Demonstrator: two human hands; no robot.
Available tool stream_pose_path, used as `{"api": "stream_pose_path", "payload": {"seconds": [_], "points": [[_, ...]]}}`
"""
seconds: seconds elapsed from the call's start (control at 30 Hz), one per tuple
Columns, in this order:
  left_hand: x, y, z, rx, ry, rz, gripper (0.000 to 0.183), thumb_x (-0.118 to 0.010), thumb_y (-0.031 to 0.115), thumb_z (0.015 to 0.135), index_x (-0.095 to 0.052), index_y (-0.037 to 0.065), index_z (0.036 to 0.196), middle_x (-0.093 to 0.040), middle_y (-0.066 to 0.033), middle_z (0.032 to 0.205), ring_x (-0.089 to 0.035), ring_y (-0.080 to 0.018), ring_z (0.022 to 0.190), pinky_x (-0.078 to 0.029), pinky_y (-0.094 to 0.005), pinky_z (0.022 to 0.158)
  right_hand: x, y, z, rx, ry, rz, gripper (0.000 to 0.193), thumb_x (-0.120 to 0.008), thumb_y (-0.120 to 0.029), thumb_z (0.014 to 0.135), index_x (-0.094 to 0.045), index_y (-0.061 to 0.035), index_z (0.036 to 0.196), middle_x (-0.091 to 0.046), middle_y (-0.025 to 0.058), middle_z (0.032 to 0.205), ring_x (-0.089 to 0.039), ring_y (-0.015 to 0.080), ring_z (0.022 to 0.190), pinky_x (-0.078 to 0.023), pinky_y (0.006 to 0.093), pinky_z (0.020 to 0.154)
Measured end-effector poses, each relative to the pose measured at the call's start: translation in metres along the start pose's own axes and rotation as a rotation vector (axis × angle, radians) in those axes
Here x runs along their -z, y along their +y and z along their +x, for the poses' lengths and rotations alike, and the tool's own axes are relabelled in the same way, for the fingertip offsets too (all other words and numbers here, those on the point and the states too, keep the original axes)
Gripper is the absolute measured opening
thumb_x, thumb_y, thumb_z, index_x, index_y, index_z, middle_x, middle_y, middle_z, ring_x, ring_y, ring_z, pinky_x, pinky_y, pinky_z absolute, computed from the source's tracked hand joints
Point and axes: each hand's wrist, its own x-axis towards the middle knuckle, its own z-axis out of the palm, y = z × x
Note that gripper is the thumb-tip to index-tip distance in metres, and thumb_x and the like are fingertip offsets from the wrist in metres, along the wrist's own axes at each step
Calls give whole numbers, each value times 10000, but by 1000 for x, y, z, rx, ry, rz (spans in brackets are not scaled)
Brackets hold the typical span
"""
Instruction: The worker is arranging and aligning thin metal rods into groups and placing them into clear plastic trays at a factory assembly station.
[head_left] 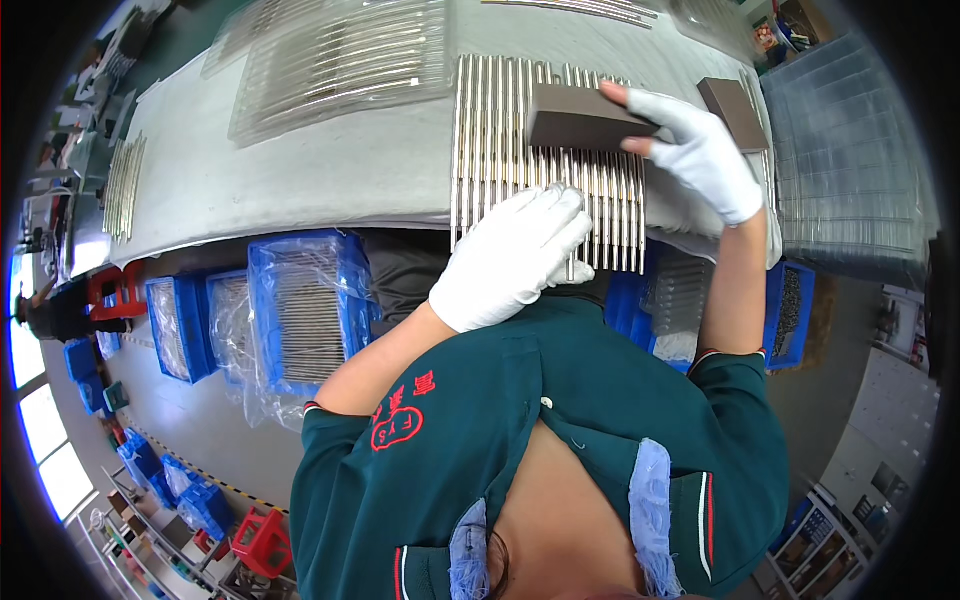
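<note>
The row of metal rods (484, 130) lies side by side on the worktop (330, 180), ahead of the person, near ends toward the body. The right hand (697, 152), gloved with bare fingertips, grasps a dark block (580, 119) by its right end; the block is over the rods, ahead of the left hand (518, 252). The gloved left hand is curled over the rods' near portion; whether it grips one cannot be determined. A second block (732, 113) is just beyond the right hand.
</note>
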Motion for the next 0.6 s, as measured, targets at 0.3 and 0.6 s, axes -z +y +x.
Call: {"api": "stream_pose_path", "payload": {"seconds": [0.3,0.6], "points": [[2,-1,-1,16,-78,39,550,-725,319,669,-566,41,1117,-577,-134,1144,-545,-298,1058,-439,-386,904,33,18,-22,-286,115,-11,499,-640,-10,817,-530,-103,1295,-586,-15,1220,-530,67,1033,-443,217,890],[6,3,0,90,-188,69,592,-729,327,675,-545,33,1155,-554,-115,1184,-498,-283,1129,-387,-400,967,25,26,-27,-136,756,96,564,-690,-75,816,-488,-129,1339,-516,-16,1305,-513,31,830,-447,188,756]]}}
